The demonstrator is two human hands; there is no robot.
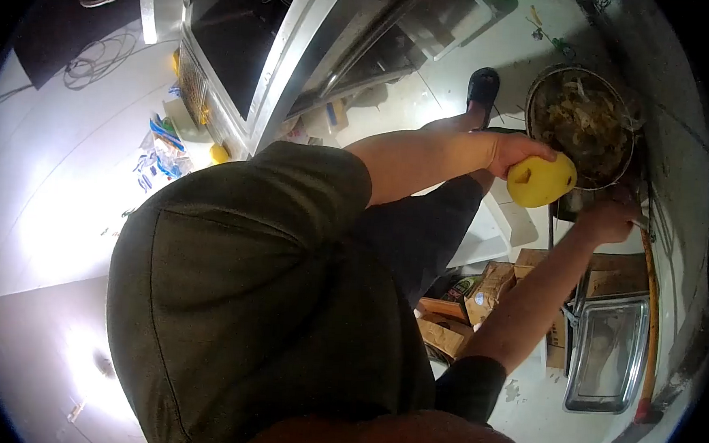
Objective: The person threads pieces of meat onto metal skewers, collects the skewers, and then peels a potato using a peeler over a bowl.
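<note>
A smooth yellow, rounded piece of produce, which looks like a peeled potato [540, 182], is held in my left hand [521, 154]. Dark spots mark its surface. It is beside the near rim of a round metal pot [530, 110], which holds a heap of yellowish-brown scraps [584, 122]. Below and to the right of the yellow piece, my right hand [610, 221] is closed in shadow. A small pale end sticks out past its fingers, but I cannot make out what it belongs to.
Cardboard boxes [492, 291] and a shallow metal tray [606, 355] lie below the right forearm. A long wooden handle [652, 305] runs along the wall side. One foot in a dark shoe [483, 87] rests on the tiled floor. A metal-framed appliance [300, 48] stands at upper left.
</note>
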